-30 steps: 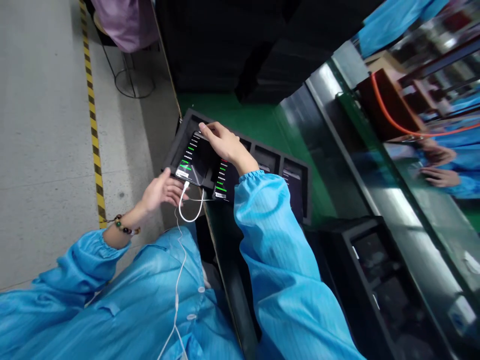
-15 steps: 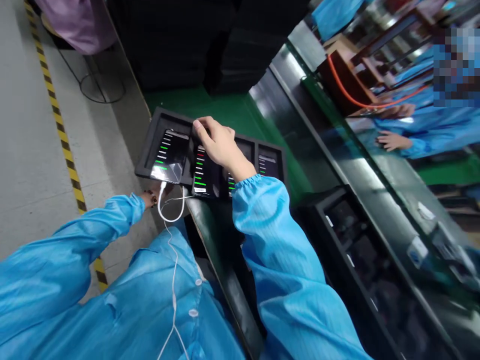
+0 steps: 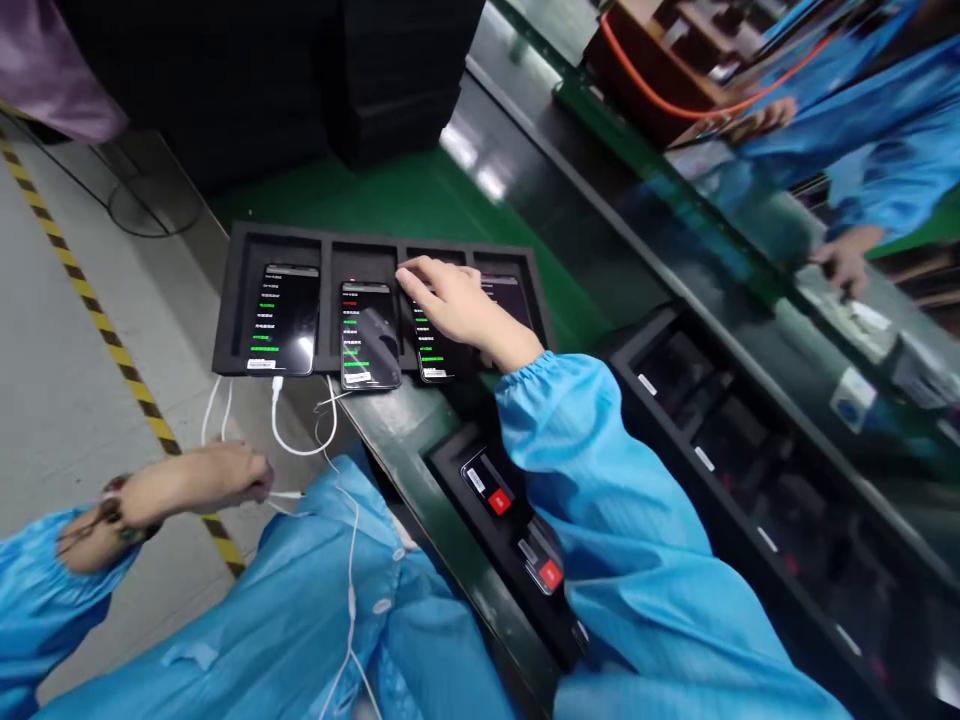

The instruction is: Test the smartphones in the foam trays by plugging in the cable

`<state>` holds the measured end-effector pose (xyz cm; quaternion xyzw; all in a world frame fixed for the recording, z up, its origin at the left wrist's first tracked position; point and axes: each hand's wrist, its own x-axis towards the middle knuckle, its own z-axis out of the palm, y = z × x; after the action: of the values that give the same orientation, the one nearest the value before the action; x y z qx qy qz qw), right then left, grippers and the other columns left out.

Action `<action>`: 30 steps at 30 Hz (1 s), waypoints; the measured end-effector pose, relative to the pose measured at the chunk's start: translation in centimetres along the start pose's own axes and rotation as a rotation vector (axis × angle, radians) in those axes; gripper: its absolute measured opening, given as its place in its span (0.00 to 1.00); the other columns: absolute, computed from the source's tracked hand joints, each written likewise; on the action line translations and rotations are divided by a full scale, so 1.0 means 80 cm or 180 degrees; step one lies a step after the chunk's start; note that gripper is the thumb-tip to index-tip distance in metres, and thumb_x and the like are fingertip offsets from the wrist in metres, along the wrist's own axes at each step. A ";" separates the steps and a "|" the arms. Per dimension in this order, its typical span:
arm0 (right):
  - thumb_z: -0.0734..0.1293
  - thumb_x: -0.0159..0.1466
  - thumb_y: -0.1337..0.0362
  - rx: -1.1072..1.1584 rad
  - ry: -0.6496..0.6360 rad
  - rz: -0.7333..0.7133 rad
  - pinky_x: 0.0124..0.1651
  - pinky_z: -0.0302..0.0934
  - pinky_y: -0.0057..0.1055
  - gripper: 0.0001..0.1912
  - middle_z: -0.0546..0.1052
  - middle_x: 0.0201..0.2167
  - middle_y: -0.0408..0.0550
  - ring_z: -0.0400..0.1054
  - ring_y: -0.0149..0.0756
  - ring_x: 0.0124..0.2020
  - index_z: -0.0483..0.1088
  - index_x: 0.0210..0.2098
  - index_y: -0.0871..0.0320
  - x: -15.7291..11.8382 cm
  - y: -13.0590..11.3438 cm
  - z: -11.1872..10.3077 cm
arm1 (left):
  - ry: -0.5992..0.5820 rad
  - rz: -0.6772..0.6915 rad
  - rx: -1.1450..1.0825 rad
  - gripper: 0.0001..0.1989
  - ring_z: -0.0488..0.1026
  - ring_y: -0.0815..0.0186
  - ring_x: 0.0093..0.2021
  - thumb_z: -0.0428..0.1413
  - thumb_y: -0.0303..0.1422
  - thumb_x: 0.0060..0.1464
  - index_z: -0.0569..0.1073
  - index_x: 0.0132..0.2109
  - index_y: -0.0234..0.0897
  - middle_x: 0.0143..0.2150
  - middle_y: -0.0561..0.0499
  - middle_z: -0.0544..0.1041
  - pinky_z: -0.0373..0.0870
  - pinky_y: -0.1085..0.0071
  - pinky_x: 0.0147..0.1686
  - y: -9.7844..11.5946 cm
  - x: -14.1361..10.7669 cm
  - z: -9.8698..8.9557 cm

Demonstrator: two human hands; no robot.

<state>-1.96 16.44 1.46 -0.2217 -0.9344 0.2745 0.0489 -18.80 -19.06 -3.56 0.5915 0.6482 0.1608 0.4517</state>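
Observation:
A black foam tray (image 3: 325, 300) holds several smartphones with list screens of green, white and red text. In the leftmost compartment lies a phone (image 3: 283, 320) with a white plug at its lower end. The second phone (image 3: 371, 340) overlaps the front rim. My right hand (image 3: 461, 305) is closed over the upper part of the third phone (image 3: 435, 352), whose lower end also reaches over the rim; its fingertips are partly hidden. The fourth phone (image 3: 510, 293) is partly covered by that hand. Below the tray, my left hand (image 3: 214, 478) is closed around a white charging cable (image 3: 286, 495).
Another tray with phones showing red squares (image 3: 499, 500) sits beneath my right arm. A long black tray (image 3: 675, 400) stands on the right. Black stacks (image 3: 405, 80) are behind. Across the line, a co-worker's hand (image 3: 847, 260) touches something pale. White earphone wires (image 3: 351, 590) hang down my front.
My right hand has shifted from the second phone to the third. My left hand has come out from under the tray's front edge, down and left, with a cable. The view has turned.

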 end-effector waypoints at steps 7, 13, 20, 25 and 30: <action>0.56 0.84 0.48 0.0079 -0.0165 -0.0180 0.77 0.48 0.59 0.24 0.79 0.68 0.55 0.69 0.53 0.71 0.75 0.65 0.54 0.053 -0.023 0.039 | -0.0616 0.0342 -0.0527 0.17 0.78 0.61 0.41 0.55 0.44 0.78 0.82 0.44 0.41 0.40 0.49 0.82 0.70 0.72 0.43 0.093 -0.017 -0.030; 0.55 0.85 0.46 -0.0164 -0.0259 -0.0134 0.78 0.45 0.60 0.26 0.79 0.68 0.57 0.71 0.53 0.70 0.74 0.64 0.56 0.066 -0.022 0.053 | -0.0131 0.0711 -0.0478 0.19 0.72 0.67 0.31 0.56 0.43 0.77 0.76 0.36 0.38 0.33 0.51 0.77 0.66 0.75 0.33 0.112 0.012 -0.038; 0.56 0.84 0.45 -0.0069 -0.0325 -0.0077 0.77 0.51 0.60 0.26 0.78 0.70 0.55 0.72 0.54 0.70 0.74 0.66 0.55 0.062 -0.019 0.046 | 0.0210 0.0822 -0.0784 0.12 0.79 0.64 0.33 0.55 0.37 0.76 0.83 0.50 0.40 0.38 0.50 0.83 0.73 0.74 0.35 0.125 0.014 -0.052; 0.55 0.84 0.45 -0.0094 -0.0484 0.0000 0.78 0.50 0.61 0.27 0.79 0.69 0.53 0.71 0.56 0.71 0.73 0.67 0.53 0.061 -0.020 0.042 | 0.0405 0.0846 -0.0863 0.21 0.75 0.66 0.31 0.54 0.44 0.77 0.83 0.39 0.36 0.31 0.50 0.80 0.70 0.74 0.35 0.142 0.078 -0.005; 0.56 0.84 0.45 -0.0045 -0.0468 0.0017 0.79 0.48 0.61 0.27 0.78 0.70 0.54 0.71 0.55 0.72 0.73 0.68 0.54 0.056 -0.026 0.037 | 0.0838 0.0692 -0.1057 0.22 0.79 0.61 0.43 0.51 0.46 0.78 0.81 0.62 0.38 0.42 0.48 0.82 0.75 0.69 0.49 0.151 0.109 0.026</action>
<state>-7.41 15.43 -0.09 -0.2038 -0.9368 0.2835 -0.0222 -8.73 -8.83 0.82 0.5495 0.5987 0.3886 0.4344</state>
